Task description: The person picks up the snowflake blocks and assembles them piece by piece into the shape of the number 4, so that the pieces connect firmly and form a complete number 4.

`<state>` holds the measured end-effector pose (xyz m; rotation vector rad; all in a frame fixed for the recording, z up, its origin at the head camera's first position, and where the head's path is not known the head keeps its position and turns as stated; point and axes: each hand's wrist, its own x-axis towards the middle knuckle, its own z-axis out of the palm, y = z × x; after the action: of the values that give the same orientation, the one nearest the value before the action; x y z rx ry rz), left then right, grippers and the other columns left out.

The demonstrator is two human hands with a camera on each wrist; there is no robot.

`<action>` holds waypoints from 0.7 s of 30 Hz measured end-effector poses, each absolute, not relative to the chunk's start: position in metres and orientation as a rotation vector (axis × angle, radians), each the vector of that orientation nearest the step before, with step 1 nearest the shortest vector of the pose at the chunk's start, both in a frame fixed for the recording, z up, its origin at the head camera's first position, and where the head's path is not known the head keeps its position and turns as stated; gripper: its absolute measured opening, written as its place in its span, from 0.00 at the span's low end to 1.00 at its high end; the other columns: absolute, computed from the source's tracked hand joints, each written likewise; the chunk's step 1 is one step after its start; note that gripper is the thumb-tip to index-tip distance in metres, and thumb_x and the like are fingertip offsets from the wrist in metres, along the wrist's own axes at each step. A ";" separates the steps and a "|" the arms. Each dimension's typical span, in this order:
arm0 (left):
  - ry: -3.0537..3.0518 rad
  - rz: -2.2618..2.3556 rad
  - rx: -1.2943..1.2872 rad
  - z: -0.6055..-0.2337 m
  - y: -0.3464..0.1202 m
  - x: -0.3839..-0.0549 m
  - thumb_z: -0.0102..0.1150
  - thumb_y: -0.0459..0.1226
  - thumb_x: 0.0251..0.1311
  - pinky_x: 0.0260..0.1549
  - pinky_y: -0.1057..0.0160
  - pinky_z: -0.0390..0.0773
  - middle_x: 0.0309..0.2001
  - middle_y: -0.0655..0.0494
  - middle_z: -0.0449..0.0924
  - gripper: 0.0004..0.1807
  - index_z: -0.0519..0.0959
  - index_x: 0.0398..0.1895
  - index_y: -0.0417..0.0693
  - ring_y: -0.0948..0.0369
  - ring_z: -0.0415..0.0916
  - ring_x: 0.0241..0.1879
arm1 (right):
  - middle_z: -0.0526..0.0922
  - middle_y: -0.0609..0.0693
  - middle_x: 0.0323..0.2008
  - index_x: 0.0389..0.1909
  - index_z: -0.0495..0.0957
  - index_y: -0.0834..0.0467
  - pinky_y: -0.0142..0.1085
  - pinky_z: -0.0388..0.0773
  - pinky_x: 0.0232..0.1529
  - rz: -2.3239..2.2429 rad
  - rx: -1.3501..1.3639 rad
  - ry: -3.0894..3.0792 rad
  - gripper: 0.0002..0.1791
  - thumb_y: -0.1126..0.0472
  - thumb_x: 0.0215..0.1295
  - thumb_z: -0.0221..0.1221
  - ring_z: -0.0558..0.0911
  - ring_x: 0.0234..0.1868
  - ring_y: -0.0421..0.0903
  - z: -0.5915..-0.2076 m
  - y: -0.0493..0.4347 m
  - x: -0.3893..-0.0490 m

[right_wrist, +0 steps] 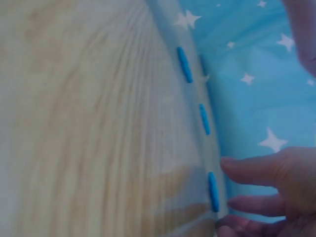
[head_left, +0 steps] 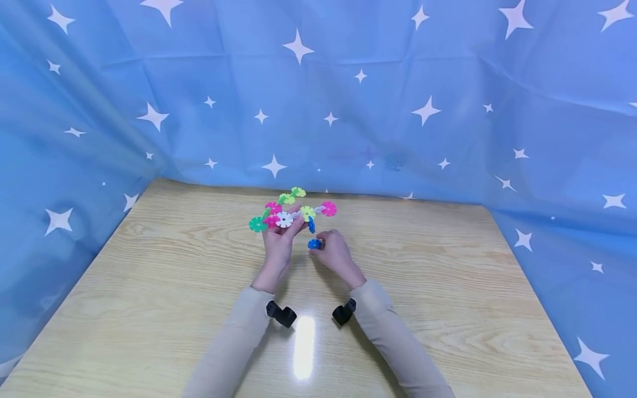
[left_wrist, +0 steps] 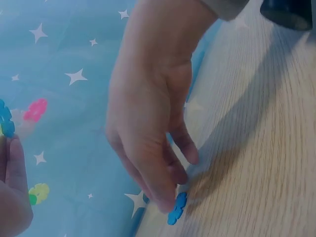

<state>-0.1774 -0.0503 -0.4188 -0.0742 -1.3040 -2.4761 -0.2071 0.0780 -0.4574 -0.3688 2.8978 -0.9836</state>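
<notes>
A linked chain of notched plastic snowflake discs (head_left: 284, 219) in green, pink, white, yellow and blue is held up in my left hand (head_left: 276, 243), its fingers behind the pieces. At the chain's right end stand a yellow disc (head_left: 307, 214), a pink disc (head_left: 329, 208) and a blue disc (head_left: 311, 224) hanging below. My right hand (head_left: 334, 251) pinches a loose blue disc (head_left: 314, 244) just below the chain. In the left wrist view, that blue disc (left_wrist: 177, 209) sits at the right hand's fingertips. Several blue pieces (right_wrist: 184, 64) show edge-on in the right wrist view, beside the hand (right_wrist: 276, 187).
A light wooden table (head_left: 438, 265) lies under both hands, with a glare spot near its front. Blue curtain with white stars (head_left: 368, 127) hangs behind and along the sides. Both wrists carry small black cameras (head_left: 281, 314).
</notes>
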 end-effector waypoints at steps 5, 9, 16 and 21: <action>-1.332 -2.471 -0.071 -0.421 -0.051 -0.178 0.56 0.21 0.57 0.42 0.61 0.81 0.45 0.48 0.83 0.15 0.71 0.47 0.20 0.62 0.82 0.37 | 0.75 0.58 0.35 0.39 0.79 0.69 0.39 0.77 0.38 -0.864 -0.425 2.947 0.15 0.63 0.54 0.67 0.74 0.36 0.49 -0.462 0.076 -0.213; -1.334 -2.467 -0.072 -0.421 -0.051 -0.179 0.56 0.22 0.57 0.42 0.61 0.81 0.43 0.51 0.84 0.16 0.71 0.48 0.19 0.62 0.82 0.38 | 0.72 0.54 0.30 0.30 0.77 0.68 0.36 0.74 0.33 -0.886 -0.399 2.927 0.12 0.65 0.51 0.68 0.72 0.31 0.47 -0.462 0.077 -0.218; -1.318 -2.465 -0.073 -0.422 -0.052 -0.178 0.57 0.23 0.56 0.42 0.60 0.81 0.43 0.52 0.84 0.13 0.77 0.45 0.26 0.61 0.82 0.37 | 0.75 0.51 0.26 0.31 0.74 0.63 0.35 0.74 0.31 -1.076 -0.297 2.809 0.13 0.64 0.52 0.69 0.73 0.28 0.46 -0.464 0.085 -0.221; -1.318 -2.452 -0.076 -0.423 -0.053 -0.178 0.57 0.22 0.56 0.42 0.59 0.81 0.44 0.48 0.83 0.13 0.77 0.45 0.26 0.61 0.82 0.36 | 0.76 0.52 0.22 0.32 0.76 0.66 0.34 0.79 0.24 -1.496 -0.263 2.620 0.05 0.69 0.57 0.63 0.78 0.22 0.44 -0.460 0.093 -0.208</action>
<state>-0.1780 -0.0526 -0.4228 -0.0756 -1.3185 -2.4522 -0.2075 0.0927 -0.4605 -0.2626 2.6200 -1.4960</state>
